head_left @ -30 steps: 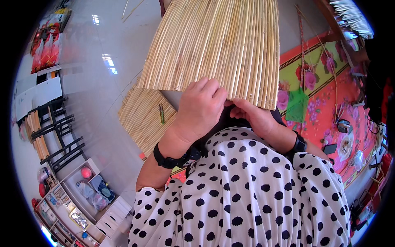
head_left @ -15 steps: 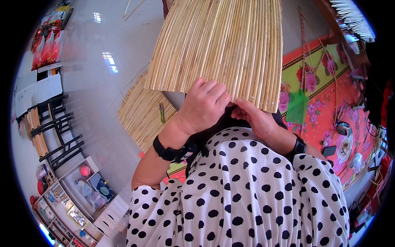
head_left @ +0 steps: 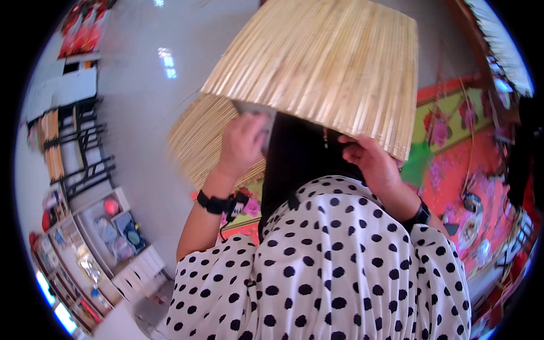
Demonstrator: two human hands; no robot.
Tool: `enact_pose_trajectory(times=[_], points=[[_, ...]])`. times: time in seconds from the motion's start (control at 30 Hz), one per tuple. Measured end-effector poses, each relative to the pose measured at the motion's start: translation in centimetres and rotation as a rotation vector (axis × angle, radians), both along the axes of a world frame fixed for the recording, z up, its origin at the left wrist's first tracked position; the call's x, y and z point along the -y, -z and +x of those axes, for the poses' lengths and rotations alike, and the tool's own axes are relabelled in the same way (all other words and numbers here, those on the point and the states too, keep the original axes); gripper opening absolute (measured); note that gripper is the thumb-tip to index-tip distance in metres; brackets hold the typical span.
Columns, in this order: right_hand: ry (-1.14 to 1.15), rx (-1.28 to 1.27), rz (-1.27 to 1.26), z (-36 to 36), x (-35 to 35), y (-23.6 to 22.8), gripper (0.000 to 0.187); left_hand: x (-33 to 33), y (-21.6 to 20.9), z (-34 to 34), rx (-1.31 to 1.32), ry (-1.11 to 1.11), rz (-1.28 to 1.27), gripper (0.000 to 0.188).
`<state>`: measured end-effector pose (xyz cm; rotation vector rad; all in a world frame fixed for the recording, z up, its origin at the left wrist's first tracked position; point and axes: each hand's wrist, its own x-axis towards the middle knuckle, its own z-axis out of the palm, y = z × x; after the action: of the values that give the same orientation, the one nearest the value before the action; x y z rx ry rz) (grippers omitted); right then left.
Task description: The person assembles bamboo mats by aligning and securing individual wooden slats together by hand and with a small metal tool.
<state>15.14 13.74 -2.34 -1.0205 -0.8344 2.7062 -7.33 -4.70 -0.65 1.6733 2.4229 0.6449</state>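
A panel of pale, straw-coloured stalks, a reed mat (head_left: 328, 62), is raised in front of me, its near edge tilted down to the right. My right hand (head_left: 374, 164) grips that near edge close to the right corner, thumb over the top and fingers curled below. My left hand (head_left: 242, 144) is apart from the raised mat, just below its near left part, and motion smears its fingers. Behind the left hand, a second reed mat (head_left: 195, 136) lies lower down, partly covered by the hand and the raised mat.
A red floral cloth (head_left: 442, 187) with a green mesh piece (head_left: 418, 161) spreads at the right. Folding black-legged furniture (head_left: 79, 141) stands at the left, above a white shelf unit (head_left: 141, 272) with small goods. Shiny grey floor (head_left: 147, 113) lies between.
My left hand has come off the mat's near edge and moved left. The raised mat has shifted right and tilted, while my right hand keeps its hold on the edge.
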Motion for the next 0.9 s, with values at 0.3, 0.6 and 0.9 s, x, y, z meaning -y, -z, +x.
enact_pose_trajectory(times=[0.3,0.6,0.9], points=[[-0.061,0.041,0.109,0.5,-0.3,-0.1,0.028,16.0,16.6,-9.2,0.078,-0.577,-0.377,0.050],[-0.099,0.041,0.076,1.3,-0.6,-0.8,0.035,18.5,27.0,-7.5,0.201,-0.746,-0.560,0.035],[-0.063,0.101,0.035,0.5,0.2,-2.0,0.032,15.2,25.3,-6.6,0.211,-0.979,-0.529,0.035]])
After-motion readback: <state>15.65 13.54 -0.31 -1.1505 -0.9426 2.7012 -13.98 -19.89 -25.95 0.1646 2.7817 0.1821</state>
